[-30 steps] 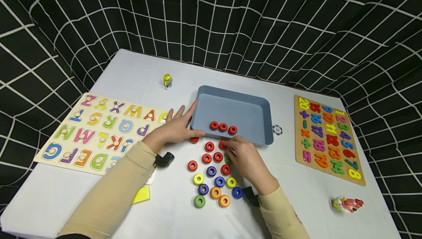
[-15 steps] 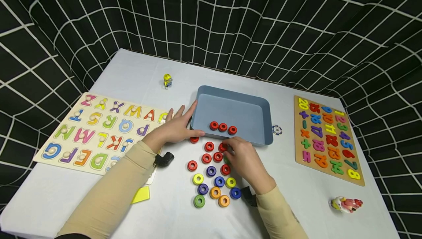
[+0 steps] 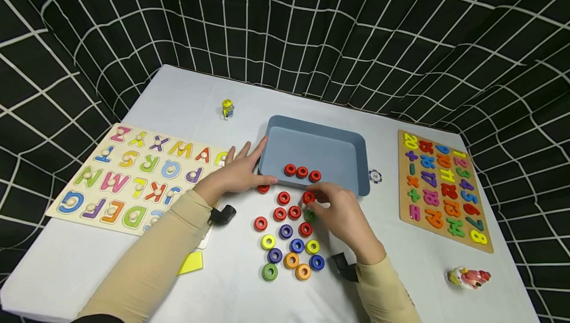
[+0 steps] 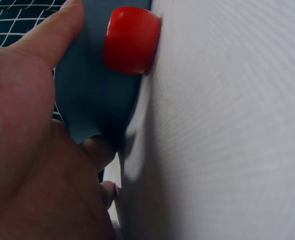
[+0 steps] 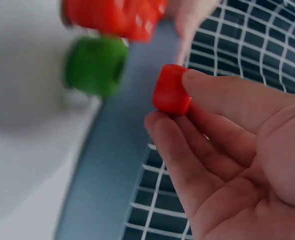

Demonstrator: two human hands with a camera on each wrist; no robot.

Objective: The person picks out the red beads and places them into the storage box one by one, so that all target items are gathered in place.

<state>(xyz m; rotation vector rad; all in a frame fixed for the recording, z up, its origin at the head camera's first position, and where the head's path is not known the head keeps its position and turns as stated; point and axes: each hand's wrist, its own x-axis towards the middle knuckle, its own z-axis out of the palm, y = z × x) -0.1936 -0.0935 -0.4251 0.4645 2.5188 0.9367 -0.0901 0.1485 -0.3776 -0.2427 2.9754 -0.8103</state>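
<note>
My right hand point(image 3: 340, 214) pinches a red ring point(image 5: 171, 91) between thumb and fingertips, just off the near side of the blue-grey tray point(image 3: 311, 130). Spread out flat, my left hand point(image 3: 236, 172) rests against the tray's left near corner, its thumb along the rim. A red ring point(image 4: 131, 40) sits on the table under that thumb, beside the tray wall. Three red rings point(image 3: 302, 172) stand inside the tray by its near wall. Below my right fingers is a green ring point(image 3: 309, 215), partly in shadow. Several more rings, such as a blue ring point(image 3: 316, 262), lie in front of the tray.
A letter puzzle board point(image 3: 147, 174) lies at left, with a yellow block point(image 3: 191, 262) near it. At right are a number board point(image 3: 445, 189) and a pink-and-red figurine point(image 3: 469, 277). A poker chip point(image 3: 375, 176) lies by the tray; a small yellow figure point(image 3: 227, 109) stands behind.
My right hand has lifted a red ring off the table and shifted slightly right with it, uncovering more of the green ring. My left hand stays where it was.
</note>
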